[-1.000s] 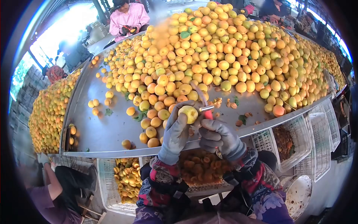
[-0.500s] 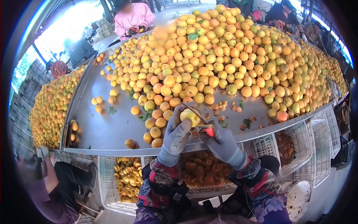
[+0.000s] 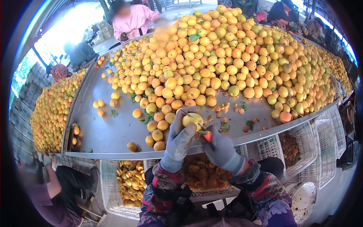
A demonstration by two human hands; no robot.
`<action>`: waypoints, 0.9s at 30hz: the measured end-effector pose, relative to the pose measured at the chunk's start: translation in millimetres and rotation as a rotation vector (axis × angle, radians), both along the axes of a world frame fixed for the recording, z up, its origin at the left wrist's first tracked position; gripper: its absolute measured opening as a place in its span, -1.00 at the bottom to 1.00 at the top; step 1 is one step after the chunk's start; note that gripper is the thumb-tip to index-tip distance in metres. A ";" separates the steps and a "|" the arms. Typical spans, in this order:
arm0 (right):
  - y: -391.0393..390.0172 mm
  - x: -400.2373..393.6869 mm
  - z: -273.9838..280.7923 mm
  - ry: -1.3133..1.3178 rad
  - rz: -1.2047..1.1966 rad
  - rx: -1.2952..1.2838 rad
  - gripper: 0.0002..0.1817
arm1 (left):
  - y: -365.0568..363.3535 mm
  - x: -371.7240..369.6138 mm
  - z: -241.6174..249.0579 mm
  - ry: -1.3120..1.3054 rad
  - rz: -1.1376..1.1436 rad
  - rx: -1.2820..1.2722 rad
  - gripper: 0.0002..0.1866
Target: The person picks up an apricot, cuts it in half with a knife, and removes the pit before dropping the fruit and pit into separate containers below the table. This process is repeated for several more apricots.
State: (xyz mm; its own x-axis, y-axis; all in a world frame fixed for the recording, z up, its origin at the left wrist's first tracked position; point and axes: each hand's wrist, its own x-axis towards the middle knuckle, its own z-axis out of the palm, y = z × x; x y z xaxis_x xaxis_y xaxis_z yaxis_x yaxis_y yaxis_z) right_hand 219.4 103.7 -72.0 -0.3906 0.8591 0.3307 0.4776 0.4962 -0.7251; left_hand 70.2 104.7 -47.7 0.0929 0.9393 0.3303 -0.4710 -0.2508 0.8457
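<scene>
My left hand [image 3: 179,139], in a grey glove, is closed around a yellow-green fruit [image 3: 192,120] above the near part of the metal table [image 3: 106,137]. My right hand [image 3: 221,147], gloved too, is closed on a small tool with a red part [image 3: 207,137]. The tool's front end meets the lower right side of the fruit. A large heap of yellow-orange fruit [image 3: 223,56] lies beyond my hands. Pits and scraps [image 3: 224,108] lie on the metal just past my right hand.
Below the table edge, crates hold fruit halves [image 3: 130,181] and darker fruit pieces [image 3: 206,172]. White crates [image 3: 302,151] stand at the right, near a round white basin [image 3: 303,202]. A person in pink [image 3: 132,20] is across the table; another person's legs [image 3: 73,183] are at lower left.
My right hand has moved slightly left, and the tool has shifted with it against the fruit. The person in pink has leaned and stretched an arm towards the heap.
</scene>
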 end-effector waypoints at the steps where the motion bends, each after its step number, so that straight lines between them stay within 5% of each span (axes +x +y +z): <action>1: 1.7 -1.9 -1.8 -0.036 -0.020 -0.020 -0.69 | -0.1 1.6 -1.2 -0.017 0.007 0.011 -0.38; 11: 8.1 -3.5 -6.8 -0.014 -0.021 -0.053 -0.63 | 3.2 -5.5 -2.9 0.296 0.156 -0.025 -0.47; 14: 2.5 -11.7 -6.8 0.030 -0.042 -0.094 -0.63 | 3.7 7.3 -13.0 0.152 0.238 0.019 -0.54; 16: -0.8 -13.4 -5.0 0.038 -0.037 -0.104 -0.63 | 2.4 17.2 -16.5 -0.198 0.226 -0.065 -0.57; 20: 1.2 -11.0 -5.6 0.009 -0.069 -0.079 -0.62 | 2.7 16.8 -10.4 -0.225 0.198 -0.107 -0.56; 23: 4.0 -3.4 -1.9 0.000 -0.050 -0.083 -0.62 | 6.8 7.4 -11.8 -0.135 0.121 -0.079 -0.55; 25: 3.7 -5.7 -0.4 -0.015 -0.049 -0.036 -0.62 | 5.7 3.9 -11.6 0.162 0.231 -0.031 -0.52; 27: 3.9 -8.1 -3.6 -0.114 -0.073 -0.078 -0.60 | 4.7 5.9 -10.4 0.130 0.246 -0.036 -0.52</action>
